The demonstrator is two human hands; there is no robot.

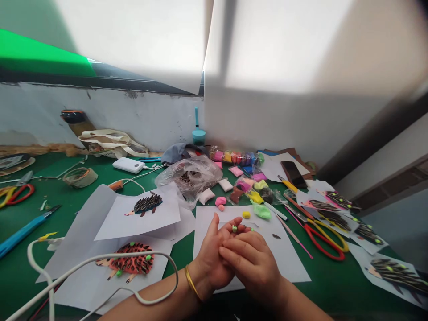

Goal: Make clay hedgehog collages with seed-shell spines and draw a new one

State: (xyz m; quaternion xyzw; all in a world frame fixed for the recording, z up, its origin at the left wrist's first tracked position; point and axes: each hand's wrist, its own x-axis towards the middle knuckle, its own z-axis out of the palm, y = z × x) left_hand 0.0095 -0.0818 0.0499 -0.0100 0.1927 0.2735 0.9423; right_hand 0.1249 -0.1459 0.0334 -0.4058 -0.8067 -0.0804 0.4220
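Observation:
My left hand (214, 258) is turned palm up, thumb spread and fingers stretched away from me, a gold bangle (193, 283) at its wrist. Across its palm lies my right hand (256, 258), fingers together and slightly curled; what is under them is hidden. A small light green clay ball (234, 228) shows against my left fingers; I cannot tell whether it rests on them. Beneath both hands is a white sheet (290, 263), with a dark seed (276, 236) and a yellow clay lump (246, 215) on it. Part of the sheet is covered by my hands.
Left lie hedgehog pictures covered in seeds (147, 203), a white cable (100, 257) crossing above my left forearm, and a blue cutter (26, 229). Bagged clay (256, 196) and a seed bag (189, 176) are behind. Scissors (326, 243), a phone (293, 174) and more pictures (394, 269) lie right.

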